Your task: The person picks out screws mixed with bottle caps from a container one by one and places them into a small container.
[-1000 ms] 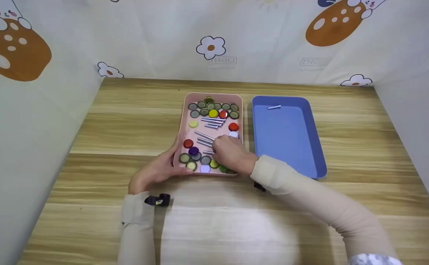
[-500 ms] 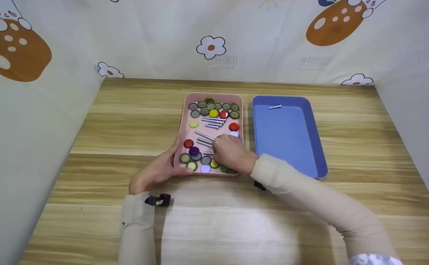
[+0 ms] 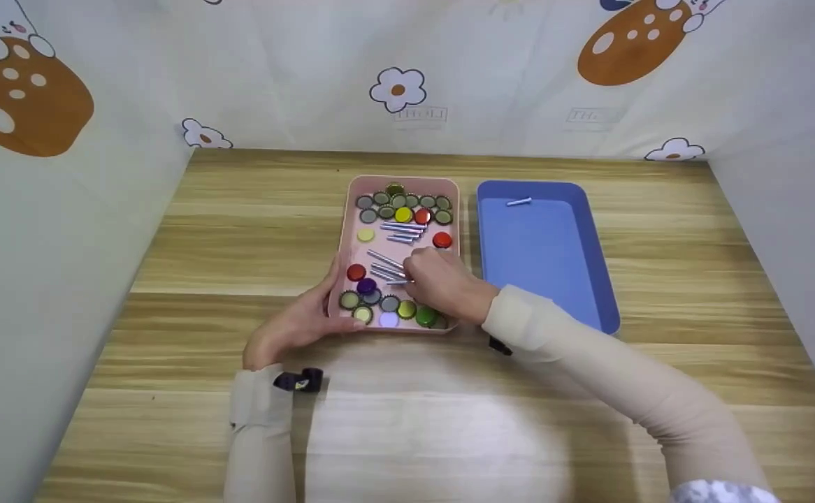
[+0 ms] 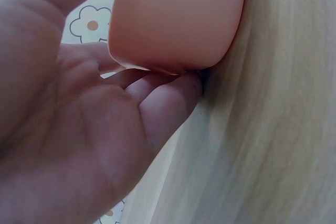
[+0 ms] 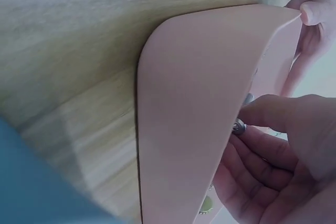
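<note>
Head view: right hand point(image 3: 442, 290) pinches a metal rod point(image 3: 397, 281) mid pink tray point(image 3: 351, 209); left hand point(image 3: 296, 325) grips tray's near-left corner. Best lift rod straight up, clear of bottle caps point(image 3: 379, 307), keeping tray steady.

The pink tray point(image 3: 349, 230) and the blue tray point(image 3: 593, 237) to its right are seen to be of smooth, matt plastic, and both are set on a table point(image 3: 240, 230) of pale wood-grain finish with a slight sheen near the front edge. In the pink tray, shiny metal rods point(image 3: 402, 230) are mixed with bottle caps point(image 3: 441, 240) of crimped metal, glossy in colour on top. Both forearms are covered by soft, matt beige cloth sleeves point(image 3: 589, 370), and the walls are hung with smooth printed sheeting point(image 3: 296, 77).
</note>
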Motion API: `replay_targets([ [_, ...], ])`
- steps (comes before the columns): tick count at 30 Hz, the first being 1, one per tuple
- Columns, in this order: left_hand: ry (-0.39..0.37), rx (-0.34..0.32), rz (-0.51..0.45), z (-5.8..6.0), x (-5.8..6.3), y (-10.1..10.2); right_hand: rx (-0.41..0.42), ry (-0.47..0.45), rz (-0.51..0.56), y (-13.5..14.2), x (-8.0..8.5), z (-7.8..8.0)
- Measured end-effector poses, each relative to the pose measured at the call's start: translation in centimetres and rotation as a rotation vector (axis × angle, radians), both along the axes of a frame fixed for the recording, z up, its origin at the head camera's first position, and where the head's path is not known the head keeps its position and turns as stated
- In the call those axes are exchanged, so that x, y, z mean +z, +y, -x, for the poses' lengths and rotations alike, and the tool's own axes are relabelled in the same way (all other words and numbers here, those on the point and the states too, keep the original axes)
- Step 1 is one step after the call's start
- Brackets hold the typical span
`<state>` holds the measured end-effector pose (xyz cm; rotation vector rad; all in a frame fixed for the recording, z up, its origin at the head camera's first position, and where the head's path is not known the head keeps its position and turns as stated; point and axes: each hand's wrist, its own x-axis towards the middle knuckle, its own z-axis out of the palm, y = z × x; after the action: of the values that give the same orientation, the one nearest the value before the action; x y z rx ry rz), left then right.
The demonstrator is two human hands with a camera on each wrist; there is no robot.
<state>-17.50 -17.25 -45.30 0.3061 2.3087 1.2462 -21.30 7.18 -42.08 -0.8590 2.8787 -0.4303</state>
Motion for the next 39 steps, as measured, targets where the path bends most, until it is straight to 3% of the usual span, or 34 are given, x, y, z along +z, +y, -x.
replay_targets([
  [6, -0.005, 0.002, 0.015, 0.0, 0.0, 0.0, 0.041, 0.084, 0.018, 1.1, 0.0, 0.0],
  [24, -0.026, 0.013, 0.049, 0.1, -0.1, 0.1, 0.042, 0.248, 0.158, 5.4, -0.1, 0.3],
  [39, -0.006, -0.004, 0.026, 0.1, -0.2, 0.0, 0.044, 0.366, 0.196, 8.6, 0.1, 1.7],
])
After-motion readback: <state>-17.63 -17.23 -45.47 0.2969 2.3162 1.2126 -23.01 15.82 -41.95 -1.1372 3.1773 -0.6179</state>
